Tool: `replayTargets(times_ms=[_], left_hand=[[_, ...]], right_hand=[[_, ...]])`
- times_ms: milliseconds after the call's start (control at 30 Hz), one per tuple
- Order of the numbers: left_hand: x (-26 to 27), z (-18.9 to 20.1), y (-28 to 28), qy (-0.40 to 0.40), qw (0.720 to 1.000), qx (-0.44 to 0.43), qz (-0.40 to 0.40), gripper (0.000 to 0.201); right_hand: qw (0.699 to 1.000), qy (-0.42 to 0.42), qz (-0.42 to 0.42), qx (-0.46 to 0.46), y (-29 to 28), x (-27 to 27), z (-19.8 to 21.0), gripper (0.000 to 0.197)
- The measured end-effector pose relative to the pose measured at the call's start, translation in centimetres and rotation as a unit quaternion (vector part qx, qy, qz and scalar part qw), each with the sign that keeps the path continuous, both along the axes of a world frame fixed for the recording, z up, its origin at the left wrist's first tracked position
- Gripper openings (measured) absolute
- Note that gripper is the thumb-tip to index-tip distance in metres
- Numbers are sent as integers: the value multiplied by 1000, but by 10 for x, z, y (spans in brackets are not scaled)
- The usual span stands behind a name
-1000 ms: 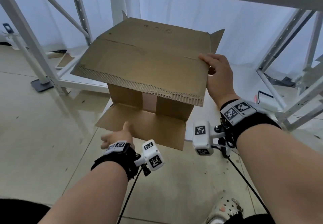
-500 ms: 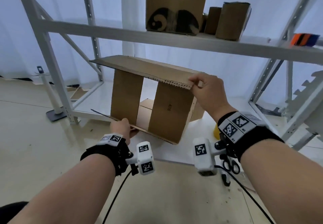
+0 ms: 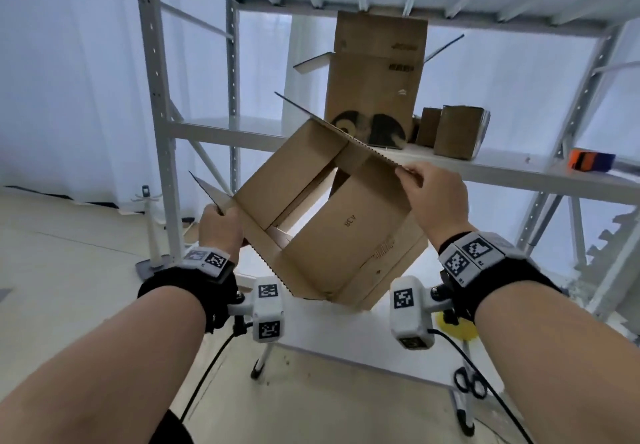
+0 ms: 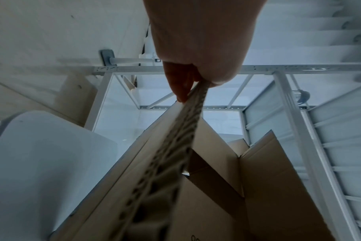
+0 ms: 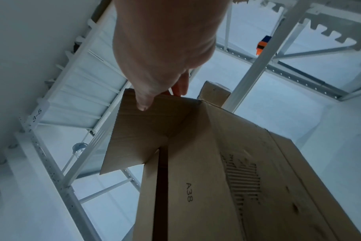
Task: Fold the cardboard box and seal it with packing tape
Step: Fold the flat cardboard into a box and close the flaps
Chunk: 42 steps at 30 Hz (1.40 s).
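Note:
A brown cardboard box (image 3: 339, 235), marked A38, hangs tilted in the air in front of me, its open end facing me with two inner flaps folded in. My left hand (image 3: 221, 225) pinches the corrugated edge of the lower-left flap (image 4: 188, 117). My right hand (image 3: 433, 197) pinches the edge of the upper-right flap (image 5: 146, 124), thumb on the near face. An orange and blue tape dispenser (image 3: 590, 160) sits on the middle shelf at the right.
A white metal rack (image 3: 162, 138) stands behind the box, with a tall open carton (image 3: 375, 76) and small boxes (image 3: 457, 131) on its shelf. A white table (image 3: 346, 336) lies below the box, with black scissors (image 3: 469, 383) and a yellow roll (image 3: 457, 329) at its right.
Both hands have lifted the box higher and rotated it, so it now hangs tilted with its open end toward me. My view has tipped upward to the shelves.

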<state>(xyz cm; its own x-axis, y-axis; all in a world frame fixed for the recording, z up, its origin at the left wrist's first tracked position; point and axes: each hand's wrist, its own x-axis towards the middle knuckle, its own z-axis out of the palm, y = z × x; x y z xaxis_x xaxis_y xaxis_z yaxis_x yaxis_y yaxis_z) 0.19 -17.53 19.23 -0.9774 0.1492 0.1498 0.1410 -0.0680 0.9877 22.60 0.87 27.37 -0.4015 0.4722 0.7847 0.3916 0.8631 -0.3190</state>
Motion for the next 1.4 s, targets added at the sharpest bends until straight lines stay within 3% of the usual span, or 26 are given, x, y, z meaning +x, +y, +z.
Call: replayTargets(times_ms=[333, 433, 533, 667, 833, 933, 1000, 1167, 1267, 1300, 1400], left_hand=[[37, 52, -10, 143, 989, -30, 9, 19], [48, 63, -7, 204, 977, -67, -14, 12], [61, 69, -1, 283, 952, -103, -49, 9], [72, 50, 8, 340, 928, -131, -82, 9], [64, -2, 21, 366, 901, -212, -98, 7], [51, -32, 23, 362, 875, -304, -105, 7], [41, -52, 23, 335, 869, -347, -112, 11], [27, -96, 34, 201, 871, -423, -148, 27], [21, -112, 38, 145, 880, -427, -148, 27], [18, -114, 41, 133, 885, -421, -149, 25], [11, -113, 48, 121, 896, -400, -150, 26]], right_hand=[[980, -105, -169, -26, -13, 32, 12, 19], [956, -181, -215, -81, -10, 47, 9, 20], [933, -213, -238, -165, -9, 61, -4, 7], [916, -223, -216, -254, 1, 69, -49, 24], [901, -198, -199, -331, 21, 72, -107, 14], [908, -162, -164, -350, 32, 59, -123, 11], [914, -151, -134, -351, 37, 47, -129, 22], [893, -184, -93, -400, 34, 21, -160, 23], [901, -179, -58, -390, 36, 13, -171, 18], [911, -166, -51, -375, 37, 12, -170, 21], [955, -60, -34, -290, 38, 8, -156, 67]])
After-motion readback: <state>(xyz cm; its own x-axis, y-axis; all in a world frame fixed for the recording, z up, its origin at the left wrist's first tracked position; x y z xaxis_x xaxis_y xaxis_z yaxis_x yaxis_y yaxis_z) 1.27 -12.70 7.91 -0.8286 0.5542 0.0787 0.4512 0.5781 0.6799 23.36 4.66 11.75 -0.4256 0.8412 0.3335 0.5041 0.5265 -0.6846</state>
